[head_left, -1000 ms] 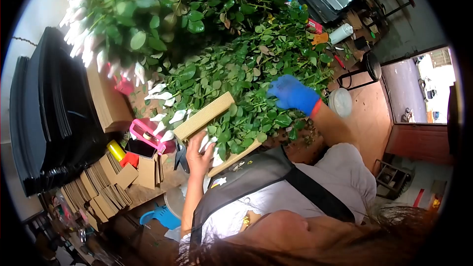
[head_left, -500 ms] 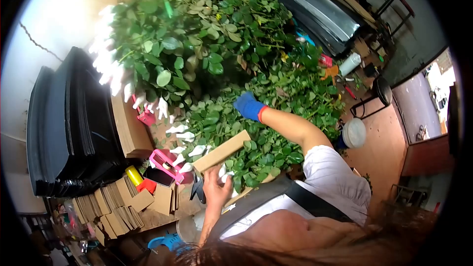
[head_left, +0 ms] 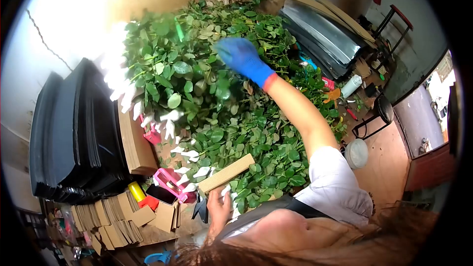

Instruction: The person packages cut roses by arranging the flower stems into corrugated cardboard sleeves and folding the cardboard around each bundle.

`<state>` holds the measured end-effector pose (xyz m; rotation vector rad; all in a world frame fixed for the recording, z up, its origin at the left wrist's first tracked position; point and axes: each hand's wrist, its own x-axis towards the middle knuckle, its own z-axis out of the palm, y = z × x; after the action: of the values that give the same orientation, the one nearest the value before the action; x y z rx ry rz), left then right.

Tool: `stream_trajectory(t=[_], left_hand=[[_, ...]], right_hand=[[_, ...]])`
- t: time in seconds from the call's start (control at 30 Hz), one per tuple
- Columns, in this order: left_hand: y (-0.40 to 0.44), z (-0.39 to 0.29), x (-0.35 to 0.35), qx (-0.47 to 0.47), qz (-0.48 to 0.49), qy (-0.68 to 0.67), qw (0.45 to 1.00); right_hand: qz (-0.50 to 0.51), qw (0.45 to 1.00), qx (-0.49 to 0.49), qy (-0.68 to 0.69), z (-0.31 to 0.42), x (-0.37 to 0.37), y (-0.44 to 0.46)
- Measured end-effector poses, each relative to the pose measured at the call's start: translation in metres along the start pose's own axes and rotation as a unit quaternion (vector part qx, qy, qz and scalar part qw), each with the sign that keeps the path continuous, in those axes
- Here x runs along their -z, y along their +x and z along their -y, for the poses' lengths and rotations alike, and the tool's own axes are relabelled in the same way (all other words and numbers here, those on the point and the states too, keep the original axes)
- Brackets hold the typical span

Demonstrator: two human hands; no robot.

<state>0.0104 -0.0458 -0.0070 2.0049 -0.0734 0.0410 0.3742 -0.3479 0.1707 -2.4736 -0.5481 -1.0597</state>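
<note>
Your right hand [head_left: 241,60], gloved in blue, is over the upper heap of leafy stems [head_left: 172,71]. The glove is blurred and its fingers point to the left of the view; you cannot tell from this angle how far they are bent or whether they grip a stem. The white heads [head_left: 170,124] of this heap lie along its left edge, well apart from the glove.

Your left hand [head_left: 218,208], bare, is near the table edge with its fingers partly curled. White-covered heads of the lower stems [head_left: 271,152] show between thumb and fingers; whether the hand grips them cannot be determined. The ribbed cardboard strip [head_left: 225,174] lies at a slant across these stems, its lower end just beyond your left fingertips. The pink dispenser [head_left: 172,185] stands to the left of that hand.
</note>
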Motion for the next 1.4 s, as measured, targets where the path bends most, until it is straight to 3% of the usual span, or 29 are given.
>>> stream_trajectory(t=[0.03, 0.1, 0.23, 0.33, 0.4, 0.47, 0.57, 0.63, 0.8, 0.93, 0.97, 1.0, 1.07, 1.13, 1.17, 1.27, 1.33, 1.37, 1.4], left_hand=[[0.001, 0.006, -0.003, -0.057, -0.023, 0.018, 0.998], [0.000, 0.002, -0.002, -0.048, -0.016, 0.025, 0.998], [-0.003, 0.013, -0.006, -0.007, -0.006, 0.001, 1.000], [-0.004, 0.008, -0.004, 0.008, -0.008, -0.014, 1.000], [-0.003, 0.006, -0.003, 0.029, 0.007, -0.028, 0.999], [-0.005, 0.016, -0.006, 0.019, 0.005, -0.031, 0.999], [-0.001, -0.006, 0.002, 0.050, 0.016, -0.029, 0.998], [-0.002, 0.005, -0.005, 0.026, 0.002, -0.073, 0.997], [-0.003, 0.022, -0.007, 0.003, -0.010, -0.021, 1.000], [-0.003, 0.033, -0.001, 0.068, 0.041, 0.023, 0.997], [-0.002, 0.055, -0.013, -0.098, -0.048, 0.003, 0.994], [-0.003, 0.036, -0.014, -0.033, -0.035, -0.021, 0.999], [-0.006, 0.055, -0.015, 0.075, 0.035, 0.029, 0.996], [-0.001, 0.027, -0.007, -0.015, -0.012, 0.009, 1.000], [0.000, 0.023, -0.006, -0.007, -0.010, 0.003, 1.000], [-0.001, 0.028, -0.008, -0.012, -0.012, 0.000, 1.000], [-0.001, 0.021, -0.004, 0.014, 0.001, -0.017, 1.000], [-0.001, 0.016, -0.002, 0.003, 0.004, 0.011, 1.000], [-0.001, 0.016, -0.002, -0.005, -0.002, 0.020, 1.000]], right_hand=[[0.002, 0.999, -0.009, -0.048, -0.011, -0.013, 0.014], [0.004, 0.989, -0.026, -0.142, -0.024, -0.035, 0.035], [0.148, 0.962, -0.098, -0.207, -0.006, -0.034, 0.053], [-0.086, 0.994, 0.020, -0.066, -0.002, -0.015, 0.023], [-0.038, 0.997, -0.062, 0.022, 0.017, 0.015, -0.007], [0.033, 0.998, -0.057, 0.001, 0.011, 0.024, -0.046], [-0.028, 0.998, 0.050, -0.010, 0.004, 0.063, -0.089], [0.019, 0.997, 0.065, -0.039, 0.013, 0.099, -0.098], [0.138, 0.990, 0.023, -0.019, 0.021, 0.143, -0.149], [0.251, 0.966, 0.027, 0.051, 0.042, 0.193, -0.186], [0.263, 0.961, 0.014, 0.077, 0.049, 0.204, -0.196], [0.303, 0.949, -0.021, 0.079, 0.054, 0.214, -0.207], [0.390, 0.917, -0.069, 0.049, 0.052, 0.219, -0.237], [0.392, 0.915, 0.005, -0.094, 0.057, 0.206, -0.274], [0.378, 0.909, 0.047, -0.167, 0.058, 0.205, -0.285], [0.300, 0.944, 0.020, -0.139, 0.101, 0.194, -0.265], [0.267, 0.963, -0.023, 0.034, 0.147, 0.173, -0.251], [0.257, 0.960, 0.025, 0.105, 0.167, 0.157, -0.253], [0.373, 0.912, -0.033, 0.168, 0.196, 0.148, -0.244]])
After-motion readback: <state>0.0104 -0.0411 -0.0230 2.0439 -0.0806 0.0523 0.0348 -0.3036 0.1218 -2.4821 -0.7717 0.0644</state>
